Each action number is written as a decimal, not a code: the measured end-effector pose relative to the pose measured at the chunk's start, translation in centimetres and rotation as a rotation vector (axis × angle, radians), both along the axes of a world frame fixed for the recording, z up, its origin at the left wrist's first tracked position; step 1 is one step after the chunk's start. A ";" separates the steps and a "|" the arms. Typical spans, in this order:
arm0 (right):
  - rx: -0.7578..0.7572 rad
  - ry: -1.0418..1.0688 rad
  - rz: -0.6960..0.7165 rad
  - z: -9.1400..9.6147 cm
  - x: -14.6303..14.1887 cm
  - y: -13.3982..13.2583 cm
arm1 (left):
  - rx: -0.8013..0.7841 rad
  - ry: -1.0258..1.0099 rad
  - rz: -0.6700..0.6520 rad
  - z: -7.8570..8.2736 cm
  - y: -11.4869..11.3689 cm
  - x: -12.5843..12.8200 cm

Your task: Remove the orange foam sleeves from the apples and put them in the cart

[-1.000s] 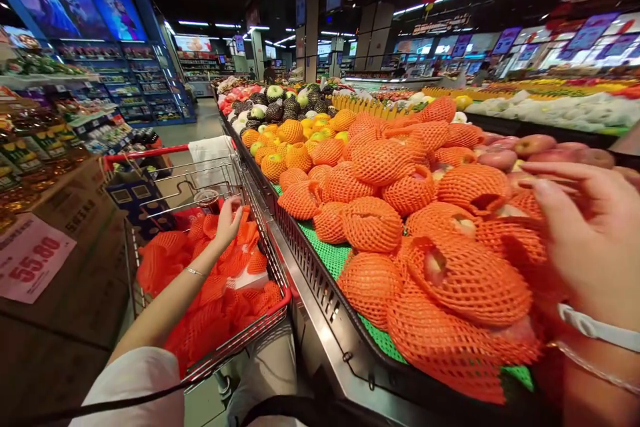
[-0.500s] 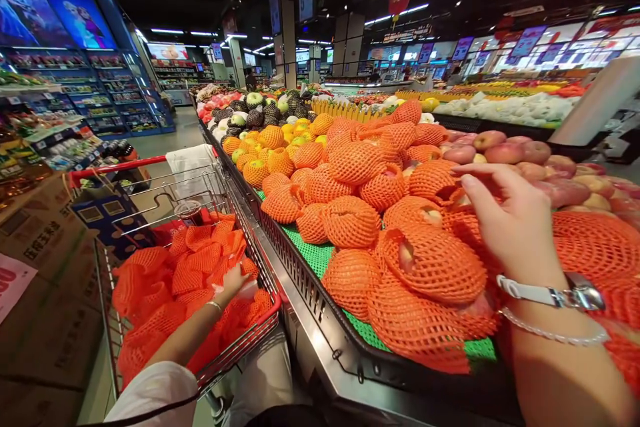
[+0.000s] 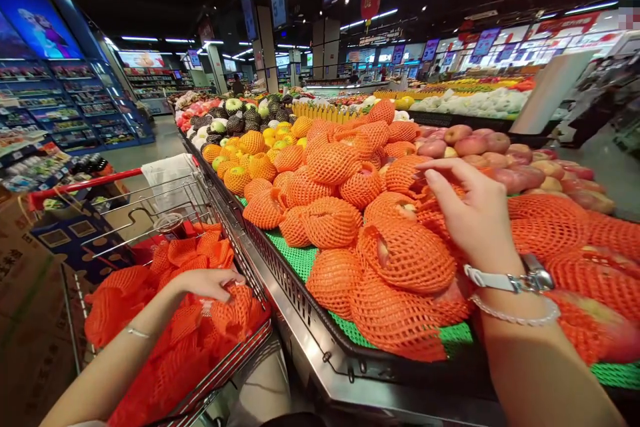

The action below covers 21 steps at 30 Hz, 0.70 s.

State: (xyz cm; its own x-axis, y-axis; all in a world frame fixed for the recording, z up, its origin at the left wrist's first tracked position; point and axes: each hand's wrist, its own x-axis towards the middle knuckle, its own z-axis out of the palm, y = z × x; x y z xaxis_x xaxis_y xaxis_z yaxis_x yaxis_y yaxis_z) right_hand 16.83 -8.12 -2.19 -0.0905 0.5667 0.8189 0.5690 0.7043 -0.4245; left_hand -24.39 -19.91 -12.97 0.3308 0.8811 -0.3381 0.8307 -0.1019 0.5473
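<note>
My left hand (image 3: 213, 282) is over the shopping cart (image 3: 265, 325), its thumb and fingers apart on top of loose orange foam fruit nets (image 3: 233, 313). My right hand (image 3: 473, 207), with a white-strapped watch and a beaded bracelet at its wrist, reaches over the fruit stand. Its thumb and forefinger are curved and apart, close to a netted fruit (image 3: 400, 177); the other fingers are partly hidden. In front of it lies a large netted apple (image 3: 407, 255), with a bit of skin showing through the net's opening. More netted fruit (image 3: 333, 221) is piled to the left.
Bare apples (image 3: 470, 143) lie beyond my right hand. Yellow-netted fruit (image 3: 251, 141) sits farther back. A metal rail (image 3: 295, 327) edges the stand beside the cart. A dark blue box (image 3: 75, 233) and a lidded cup (image 3: 170, 223) are in the cart.
The view has turned a little to the right. My left hand has lifted and its fingers have loosened over the nets in the cart. My right hand keeps nearly the same pose over the fruit.
</note>
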 end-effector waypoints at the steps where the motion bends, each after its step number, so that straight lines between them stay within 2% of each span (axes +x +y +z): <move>1: 0.000 0.015 0.014 0.1 0.0 -0.2 | -0.016 -0.015 -0.072 2.1 -0.3 1.2; 3: -0.020 0.082 0.094 0.3 -0.1 -0.4 | 0.088 -0.066 -0.128 6.3 -0.5 4.3; 6: -0.080 0.207 0.327 0.3 -0.2 -0.7 | 0.355 -0.273 -0.142 11.4 0.4 9.5; 8: -0.091 0.215 0.473 0.2 -0.2 -0.8 | 0.522 -0.363 -0.165 13.9 2.2 12.7; 10: -0.067 0.162 0.561 0.2 -0.3 -0.9 | 0.690 -0.444 -0.206 15.7 4.8 15.7; 12: -0.038 0.117 0.578 0.1 -0.5 -0.9 | 0.802 -0.544 -0.261 17.0 7.8 18.6; 15: -0.028 0.136 0.477 0.0 -0.8 -0.4 | 0.827 -0.664 -0.311 17.9 11.9 22.5; 19: -0.025 0.406 0.276 -0.2 -1.0 1.0 | 0.705 -0.910 -0.339 17.2 15.1 25.2; 21: -0.094 0.602 0.321 -0.3 -0.9 1.9 | 0.613 -1.037 -0.366 16.2 15.8 25.1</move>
State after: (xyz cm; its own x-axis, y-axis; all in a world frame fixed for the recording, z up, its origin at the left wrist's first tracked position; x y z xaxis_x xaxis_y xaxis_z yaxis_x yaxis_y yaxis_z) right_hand 15.90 -6.27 -2.48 0.1889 0.6591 0.7279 -0.0158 0.7432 -0.6689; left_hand 0.74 -4.16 3.26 0.4530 0.6015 0.6581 -0.0913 -0.7029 0.7054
